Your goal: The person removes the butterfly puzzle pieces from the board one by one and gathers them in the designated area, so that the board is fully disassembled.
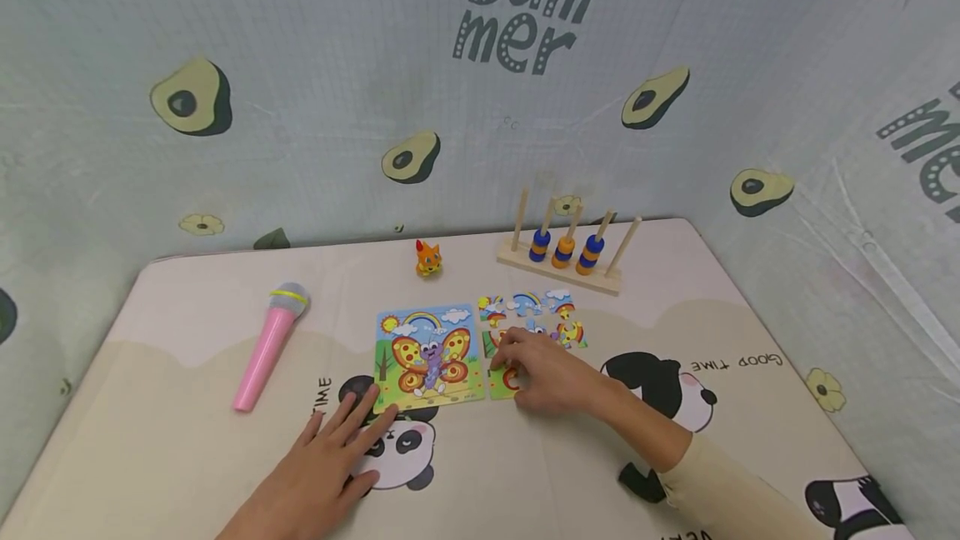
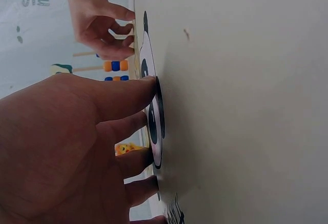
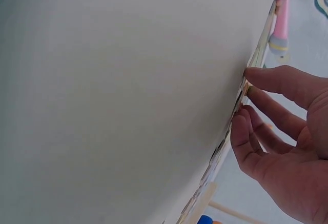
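A square butterfly picture board (image 1: 427, 358) lies flat at the middle of the table. My left hand (image 1: 318, 465) rests on the cloth with fingers spread, its fingertips by the board's lower left corner. To the right of the board several jigsaw puzzle pieces (image 1: 527, 304) lie in rows that form a similar picture. Over the lower rows my right hand (image 1: 551, 373) bends down, thumb and fingers pinching a puzzle piece (image 1: 504, 383) at the lower left of that group. The hand hides part of the pieces. In the right wrist view the thumb and fingertips (image 3: 249, 75) touch the tabletop layer.
Left of the board lies a pink toy microphone (image 1: 270, 344). A small orange toy animal (image 1: 429, 259) stands behind the board. At the back right is a wooden peg stand (image 1: 558, 267) with blue and orange rings. A printed cloth wall (image 1: 315, 107) rises behind the table.
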Action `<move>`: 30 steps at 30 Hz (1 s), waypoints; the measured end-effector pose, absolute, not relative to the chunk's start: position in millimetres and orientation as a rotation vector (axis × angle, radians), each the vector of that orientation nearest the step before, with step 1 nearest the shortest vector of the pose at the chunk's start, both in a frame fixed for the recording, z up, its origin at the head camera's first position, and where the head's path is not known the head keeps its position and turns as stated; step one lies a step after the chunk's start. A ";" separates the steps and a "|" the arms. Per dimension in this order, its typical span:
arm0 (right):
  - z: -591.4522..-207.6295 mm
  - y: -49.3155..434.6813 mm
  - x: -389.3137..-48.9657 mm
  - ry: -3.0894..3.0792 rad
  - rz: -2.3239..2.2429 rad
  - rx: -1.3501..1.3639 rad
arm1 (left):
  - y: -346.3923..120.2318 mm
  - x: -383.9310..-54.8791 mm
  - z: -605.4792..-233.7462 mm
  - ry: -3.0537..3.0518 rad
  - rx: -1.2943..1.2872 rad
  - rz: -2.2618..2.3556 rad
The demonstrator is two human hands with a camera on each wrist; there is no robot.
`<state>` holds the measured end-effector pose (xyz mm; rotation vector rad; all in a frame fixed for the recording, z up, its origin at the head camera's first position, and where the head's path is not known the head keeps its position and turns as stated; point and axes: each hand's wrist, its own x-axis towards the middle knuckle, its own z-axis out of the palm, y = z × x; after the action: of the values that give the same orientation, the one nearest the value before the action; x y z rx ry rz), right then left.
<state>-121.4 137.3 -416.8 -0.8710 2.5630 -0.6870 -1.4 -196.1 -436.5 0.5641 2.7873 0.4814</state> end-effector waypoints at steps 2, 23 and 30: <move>-417.2 137.6 -121.4 2.560 -0.687 -0.868 | -196.4 -1.1 -437.2 2.796 0.574 0.477; -415.2 134.5 -119.7 2.579 -0.660 -0.899 | -196.8 -1.0 -437.9 2.759 0.547 0.503; -409.1 121.9 -118.8 2.577 -0.681 -0.972 | -197.0 -1.6 -438.5 2.782 0.564 0.486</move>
<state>-118.8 121.9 -409.1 -0.9721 2.5771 -0.6809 -1.6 -197.0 -438.5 0.5639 2.7818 0.4863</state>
